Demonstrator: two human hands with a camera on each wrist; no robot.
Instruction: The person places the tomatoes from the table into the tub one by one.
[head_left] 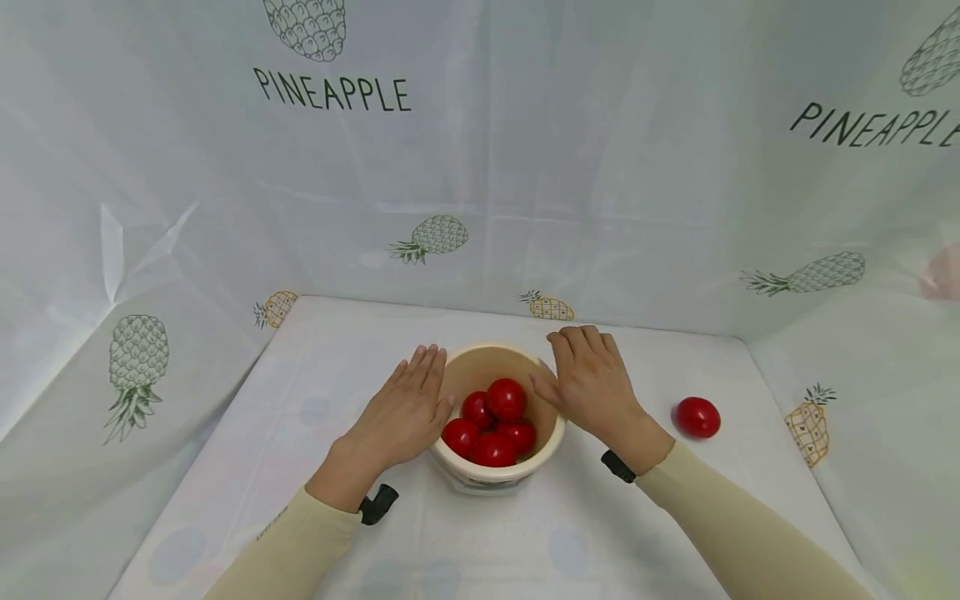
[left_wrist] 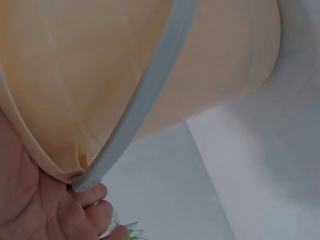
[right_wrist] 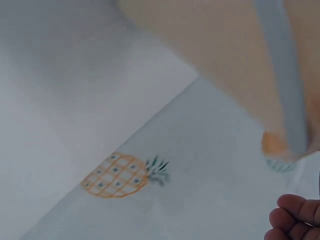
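A cream bucket [head_left: 551, 450] with a grey handle [left_wrist: 145, 95] stands in the middle of the table, with several glossy red balls [head_left: 506, 400] inside. My left hand [head_left: 408, 404] lies against its left rim, fingers straight and side by side. In the left wrist view the palm touches the rim by the handle's joint. At the right rim is my right hand [head_left: 592, 379], with its thumb apart and fingers slightly bent, holding nothing. The right wrist view shows its fingers [right_wrist: 290, 220] apart from the bucket, which is blurred there.
One more red ball [head_left: 697, 417], slightly oval, lies on the white table [head_left: 262, 467] to the right of my right wrist. A pale sheet [head_left: 600, 208] printed with pineapples hangs behind the table and along its sides.
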